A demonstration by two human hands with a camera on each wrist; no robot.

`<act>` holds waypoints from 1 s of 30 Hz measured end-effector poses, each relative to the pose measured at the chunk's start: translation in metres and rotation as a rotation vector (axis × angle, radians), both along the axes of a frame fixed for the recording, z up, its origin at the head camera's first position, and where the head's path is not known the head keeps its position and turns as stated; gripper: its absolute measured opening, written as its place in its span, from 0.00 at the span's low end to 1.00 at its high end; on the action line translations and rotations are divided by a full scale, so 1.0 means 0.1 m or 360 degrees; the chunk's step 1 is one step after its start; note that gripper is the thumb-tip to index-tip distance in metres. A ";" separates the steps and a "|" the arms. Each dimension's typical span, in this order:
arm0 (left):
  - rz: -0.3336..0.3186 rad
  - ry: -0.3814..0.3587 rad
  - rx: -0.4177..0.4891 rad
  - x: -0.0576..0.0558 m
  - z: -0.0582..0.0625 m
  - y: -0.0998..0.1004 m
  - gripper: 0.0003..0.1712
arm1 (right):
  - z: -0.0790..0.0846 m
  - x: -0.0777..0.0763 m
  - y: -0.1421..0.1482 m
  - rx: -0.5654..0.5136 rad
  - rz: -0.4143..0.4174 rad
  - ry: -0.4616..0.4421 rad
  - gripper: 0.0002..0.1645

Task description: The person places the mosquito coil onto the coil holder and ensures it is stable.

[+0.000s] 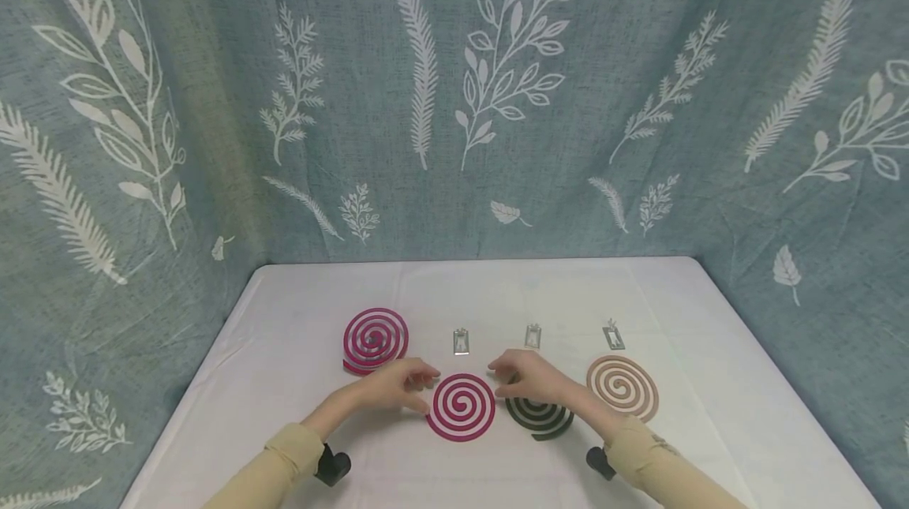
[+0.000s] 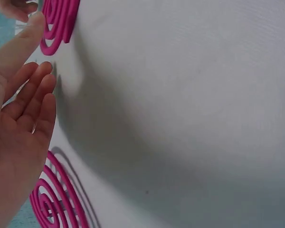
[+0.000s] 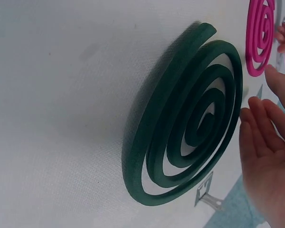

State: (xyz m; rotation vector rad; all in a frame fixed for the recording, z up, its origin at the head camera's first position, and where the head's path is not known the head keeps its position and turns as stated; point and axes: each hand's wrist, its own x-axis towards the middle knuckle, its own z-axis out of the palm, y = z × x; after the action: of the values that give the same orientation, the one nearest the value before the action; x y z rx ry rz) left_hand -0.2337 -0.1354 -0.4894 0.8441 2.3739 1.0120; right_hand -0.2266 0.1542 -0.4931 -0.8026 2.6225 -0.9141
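Observation:
A magenta spiral mosquito coil (image 1: 461, 405) lies flat on the white table between my two hands. My left hand (image 1: 398, 384) is at its left side, fingers loosely bent, thumb tip at the coil's edge; contact is unclear. On the other side, my right hand (image 1: 533, 376) hovers with relaxed fingers, its thumb near the coil's right edge. Beneath the right hand is a dark green coil (image 3: 154, 104), partly covered in the head view. Another magenta coil (image 1: 376, 339) sits behind the left hand, with metal showing at its centre. Neither hand grips anything.
A tan coil (image 1: 622, 388) lies right of the right hand. Three small metal coil stands, the left one (image 1: 461, 342), the middle one (image 1: 533, 336) and the right one (image 1: 613, 334), form a row behind the coils. A patterned blue-green curtain (image 1: 440, 201) surrounds the table.

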 end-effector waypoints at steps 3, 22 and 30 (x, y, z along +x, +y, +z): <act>-0.0025 0.0024 -0.0019 0.01 -0.01 0.00 0.32 | -0.01 -0.01 -0.01 0.0033 0.0021 0.0009 0.26; -0.0013 0.0063 0.0017 0.06 -0.11 0.01 0.34 | -0.01 -0.01 -0.07 0.0170 0.0141 0.0071 0.27; 0.0013 0.0066 0.0055 0.05 -0.15 0.01 0.32 | -0.05 0.00 -0.08 0.0194 0.0137 0.0108 0.26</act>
State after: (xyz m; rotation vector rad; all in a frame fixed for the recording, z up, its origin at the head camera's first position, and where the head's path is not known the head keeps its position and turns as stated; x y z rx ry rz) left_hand -0.2288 -0.1348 -0.5045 0.8770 2.4024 1.0511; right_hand -0.2266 0.1463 -0.4980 -0.9216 2.6480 -0.7091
